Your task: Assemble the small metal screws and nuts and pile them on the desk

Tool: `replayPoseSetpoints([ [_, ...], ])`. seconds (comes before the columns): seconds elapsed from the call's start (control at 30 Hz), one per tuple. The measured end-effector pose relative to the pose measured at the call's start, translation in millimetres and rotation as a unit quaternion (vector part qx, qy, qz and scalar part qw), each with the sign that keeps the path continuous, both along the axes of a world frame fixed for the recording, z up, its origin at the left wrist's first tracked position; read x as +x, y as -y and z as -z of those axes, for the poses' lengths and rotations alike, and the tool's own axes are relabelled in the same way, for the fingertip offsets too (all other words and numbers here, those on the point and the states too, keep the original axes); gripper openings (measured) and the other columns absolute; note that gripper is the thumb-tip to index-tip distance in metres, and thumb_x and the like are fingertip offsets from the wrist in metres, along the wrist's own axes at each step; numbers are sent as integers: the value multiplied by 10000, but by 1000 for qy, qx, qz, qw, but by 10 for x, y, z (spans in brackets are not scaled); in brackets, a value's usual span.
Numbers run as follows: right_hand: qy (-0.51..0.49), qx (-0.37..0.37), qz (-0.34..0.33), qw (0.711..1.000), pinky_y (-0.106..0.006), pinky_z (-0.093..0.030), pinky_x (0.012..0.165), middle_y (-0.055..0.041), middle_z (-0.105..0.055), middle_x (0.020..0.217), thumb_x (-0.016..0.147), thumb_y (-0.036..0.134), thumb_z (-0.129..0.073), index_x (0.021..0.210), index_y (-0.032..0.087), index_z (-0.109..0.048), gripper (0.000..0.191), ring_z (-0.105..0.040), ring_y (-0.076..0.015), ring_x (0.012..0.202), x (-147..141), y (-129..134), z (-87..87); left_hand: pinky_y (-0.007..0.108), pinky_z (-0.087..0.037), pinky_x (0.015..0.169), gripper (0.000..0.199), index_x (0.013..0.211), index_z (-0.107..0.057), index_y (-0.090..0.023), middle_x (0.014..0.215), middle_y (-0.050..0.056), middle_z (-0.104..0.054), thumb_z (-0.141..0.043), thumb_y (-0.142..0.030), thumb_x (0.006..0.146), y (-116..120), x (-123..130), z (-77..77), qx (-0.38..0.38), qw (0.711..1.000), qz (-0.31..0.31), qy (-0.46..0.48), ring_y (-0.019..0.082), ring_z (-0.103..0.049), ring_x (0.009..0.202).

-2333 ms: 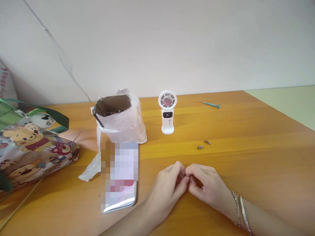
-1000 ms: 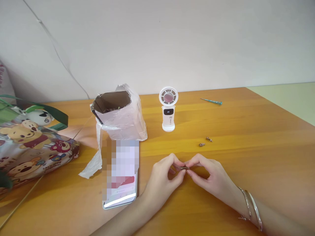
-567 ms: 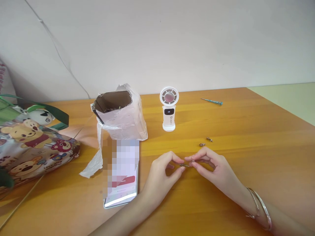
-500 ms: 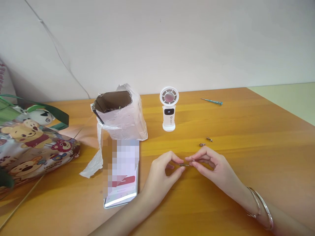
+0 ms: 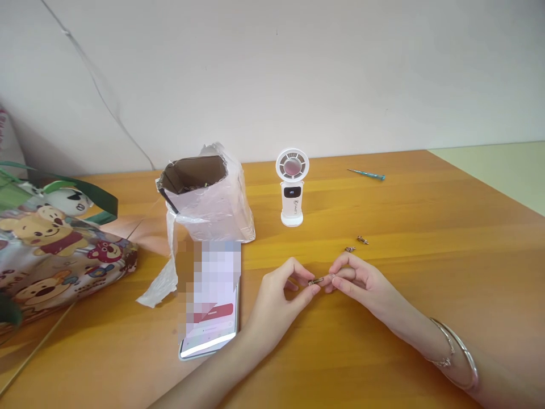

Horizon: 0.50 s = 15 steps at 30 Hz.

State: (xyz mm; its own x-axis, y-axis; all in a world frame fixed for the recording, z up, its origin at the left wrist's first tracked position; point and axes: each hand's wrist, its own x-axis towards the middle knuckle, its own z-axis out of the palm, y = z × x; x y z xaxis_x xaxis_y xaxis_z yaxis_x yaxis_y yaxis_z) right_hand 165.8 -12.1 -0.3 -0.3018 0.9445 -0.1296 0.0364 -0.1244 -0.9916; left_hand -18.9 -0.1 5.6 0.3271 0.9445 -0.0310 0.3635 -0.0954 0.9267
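My left hand (image 5: 293,289) pinches a small brass-coloured, screw-like metal part (image 5: 316,280) between thumb and forefinger, just above the table. Right beside it is my right hand (image 5: 355,278), thumb and forefinger pressed together near the part's tip. Whatever those right fingers hold is too small to make out. Beyond the right hand lie two similar small metal pieces, one screw-like part (image 5: 362,240) a little farther back and another metal part (image 5: 349,249) closer to the knuckles.
A phone (image 5: 213,329) lies by my left forearm. Behind it stands an open carton (image 5: 217,210) in torn white plastic. A white handheld fan (image 5: 292,187) stands upright mid-table, with a teal screwdriver (image 5: 367,174) at back right. A cartoon-print bag (image 5: 63,250) sits at left.
The metal part in my left hand has tilted, its right end now higher. My right fingers have shifted slightly and closed in near its tip. The other things stay put.
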Motion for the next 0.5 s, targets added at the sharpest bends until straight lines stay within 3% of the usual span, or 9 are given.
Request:
replayPoseSetpoints([
  [0.5, -29, -11, 8, 999, -250, -473, 734, 26, -603, 778, 785, 269, -629, 803, 217, -476, 163, -606, -111, 776, -28, 4, 93, 232, -436, 612, 114, 741, -529, -181, 788, -5, -635, -594, -268, 775, 1, 15, 5, -24, 999, -4, 22, 131, -592, 688],
])
